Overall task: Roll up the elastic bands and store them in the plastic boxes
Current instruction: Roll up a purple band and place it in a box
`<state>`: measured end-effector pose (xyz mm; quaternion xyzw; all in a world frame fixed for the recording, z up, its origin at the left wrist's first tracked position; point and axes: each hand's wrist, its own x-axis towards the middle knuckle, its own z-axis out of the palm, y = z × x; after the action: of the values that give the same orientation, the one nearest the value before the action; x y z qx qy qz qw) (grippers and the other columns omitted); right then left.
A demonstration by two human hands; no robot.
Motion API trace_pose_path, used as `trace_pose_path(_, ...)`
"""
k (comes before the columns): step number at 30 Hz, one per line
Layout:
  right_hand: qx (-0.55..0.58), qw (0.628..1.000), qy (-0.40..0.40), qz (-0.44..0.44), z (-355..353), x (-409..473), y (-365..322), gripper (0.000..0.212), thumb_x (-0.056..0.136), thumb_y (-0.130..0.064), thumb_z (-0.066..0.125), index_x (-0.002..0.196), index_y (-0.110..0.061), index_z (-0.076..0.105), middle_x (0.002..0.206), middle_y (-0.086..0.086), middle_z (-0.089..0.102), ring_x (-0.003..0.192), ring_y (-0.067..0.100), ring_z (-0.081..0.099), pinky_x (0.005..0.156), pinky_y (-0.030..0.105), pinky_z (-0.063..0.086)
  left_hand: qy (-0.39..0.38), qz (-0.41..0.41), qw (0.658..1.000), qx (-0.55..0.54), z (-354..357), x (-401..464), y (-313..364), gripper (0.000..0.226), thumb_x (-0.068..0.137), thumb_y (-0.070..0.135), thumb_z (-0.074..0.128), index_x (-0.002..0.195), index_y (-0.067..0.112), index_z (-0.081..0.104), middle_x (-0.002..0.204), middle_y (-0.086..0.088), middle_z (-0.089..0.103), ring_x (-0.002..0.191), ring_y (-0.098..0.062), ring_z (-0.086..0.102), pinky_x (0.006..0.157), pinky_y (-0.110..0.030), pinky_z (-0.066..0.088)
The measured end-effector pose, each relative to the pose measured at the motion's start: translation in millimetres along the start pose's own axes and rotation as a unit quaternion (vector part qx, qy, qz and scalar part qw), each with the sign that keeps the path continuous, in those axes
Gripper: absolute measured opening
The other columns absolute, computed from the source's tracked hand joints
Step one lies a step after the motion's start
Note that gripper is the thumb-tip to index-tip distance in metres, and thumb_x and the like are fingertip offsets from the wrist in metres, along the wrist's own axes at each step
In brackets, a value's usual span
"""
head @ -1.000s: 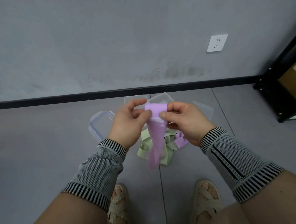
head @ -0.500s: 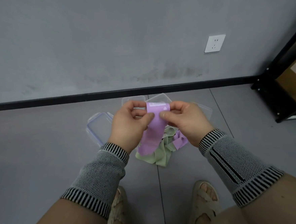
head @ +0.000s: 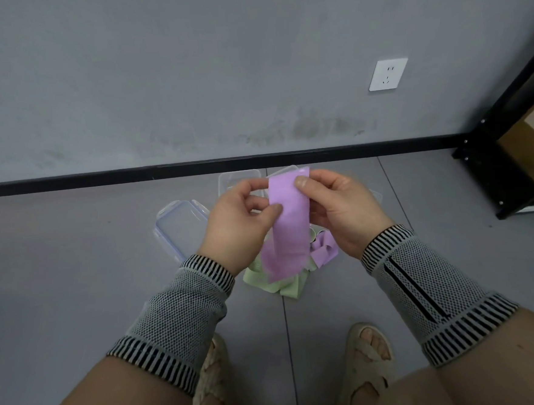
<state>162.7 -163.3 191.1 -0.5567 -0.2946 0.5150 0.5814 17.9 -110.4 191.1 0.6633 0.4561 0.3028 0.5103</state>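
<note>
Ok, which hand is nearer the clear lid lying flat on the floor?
Left. The left hand sits right beside the clear lid, just right of it in view. The right hand is farther off, beyond the purple band both hands pinch.

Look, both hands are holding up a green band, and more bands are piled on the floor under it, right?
Not quite. The band both hands hold up is purple, not green, as the head view shows. The left hand and right hand pinch it near its top. The rest is right: a pile of green and purple bands lies on the floor below.
</note>
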Motion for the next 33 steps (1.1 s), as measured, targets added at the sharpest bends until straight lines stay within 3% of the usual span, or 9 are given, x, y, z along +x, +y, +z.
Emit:
trace_pose_path(3,-0.068,0.997,-0.040,0.022,-0.8,-0.1,3.6,0.018,0.086,-0.010,0.065,0.104,-0.010,0.066,0.089,0.008,0.071,0.081,0.017,0.068,0.076,0.030,0.055,0.031,-0.009,0.999,-0.043,-2.8,0.6,1.4,0.032,0.083,0.009,0.066,0.101,0.034,0.055,0.072,-0.001,0.067,0.069,-0.018,0.061,0.072,-0.040,0.055)
trace_pose_path(8,-0.043,0.999,-0.009,0.026,1.3,1.5,0.7,0.013,0.083,0.001,0.065,0.089,-0.011,0.064,0.078,0.010,0.063,0.070,0.018,0.060,0.066,0.027,0.052,0.035,-0.004,0.998,-0.057,-8.0,1.7,-1.8,0.032,0.085,0.012,0.064,0.106,0.034,0.054,0.069,-0.002,0.068,0.071,-0.019,0.061,0.086,-0.049,0.053)
trace_pose_path(12,-0.018,0.999,0.038,0.028,-1.0,5.5,3.0,0.014,0.083,-0.001,0.066,0.092,-0.012,0.064,0.079,0.008,0.064,0.078,0.025,0.059,0.080,0.043,0.051,-0.046,0.003,0.999,-0.013,-3.9,-3.1,-2.8,0.043,0.085,0.011,0.065,0.117,0.036,0.050,0.073,-0.001,0.070,0.066,-0.012,0.060,0.075,-0.031,0.054)
trace_pose_path(14,-0.001,0.998,0.048,0.029,-2.4,6.3,2.0,0.013,0.083,-0.003,0.066,0.092,-0.012,0.066,0.081,0.009,0.066,0.079,0.026,0.060,0.083,0.045,0.051,-0.054,0.019,0.998,-0.014,-0.8,-4.2,-1.4,0.042,0.085,0.003,0.063,0.109,0.037,0.054,0.076,-0.006,0.067,0.063,-0.011,0.058,0.065,-0.022,0.051)
trace_pose_path(19,-0.013,1.000,0.004,0.014,-3.7,2.7,0.7,0.017,0.084,-0.002,0.064,0.096,-0.014,0.066,0.073,0.004,0.067,0.072,0.018,0.062,0.074,0.032,0.053,0.001,0.049,0.998,-0.036,-3.3,-1.6,0.5,0.037,0.085,-0.001,0.062,0.093,0.035,0.063,0.073,-0.004,0.060,0.058,-0.005,0.052,0.060,-0.014,0.046)
trace_pose_path(21,-0.018,1.000,0.008,0.008,-2.3,2.5,0.8,0.018,0.083,0.002,0.063,0.094,-0.012,0.065,0.067,0.002,0.064,0.068,0.018,0.059,0.071,0.030,0.052,0.005,0.051,0.997,-0.057,-4.7,-1.9,1.4,0.035,0.085,-0.003,0.061,0.094,0.031,0.065,0.078,-0.002,0.063,0.066,-0.002,0.057,0.068,-0.013,0.049)
trace_pose_path(25,0.013,0.999,0.029,-0.005,-2.5,4.6,0.2,0.016,0.082,0.004,0.064,0.091,-0.009,0.065,0.074,0.008,0.065,0.075,0.023,0.061,0.077,0.037,0.053,-0.039,0.052,0.995,-0.071,-2.2,-4.3,2.4,0.037,0.085,-0.007,0.060,0.100,0.026,0.065,0.091,0.001,0.069,0.081,-0.006,0.063,0.080,-0.017,0.052)
trace_pose_path(29,-0.006,0.999,0.018,-0.033,-1.2,1.5,0.9,0.019,0.082,0.003,0.065,0.096,-0.010,0.065,0.073,0.006,0.068,0.072,0.019,0.066,0.074,0.033,0.056,-0.004,0.053,0.997,-0.059,-2.8,-3.3,3.8,0.035,0.086,-0.006,0.059,0.098,0.026,0.066,0.085,0.007,0.067,0.071,0.006,0.061,0.071,-0.009,0.048)
trace_pose_path(33,-0.069,0.995,0.011,-0.066,1.0,-1.3,0.4,0.029,0.082,0.002,0.067,0.104,-0.015,0.061,0.065,-0.002,0.069,0.065,0.010,0.065,0.070,0.024,0.055,0.030,0.055,0.996,-0.060,-6.2,-0.7,5.2,0.034,0.086,-0.002,0.061,0.090,0.032,0.065,0.084,0.009,0.065,0.066,0.008,0.057,0.068,-0.008,0.046)
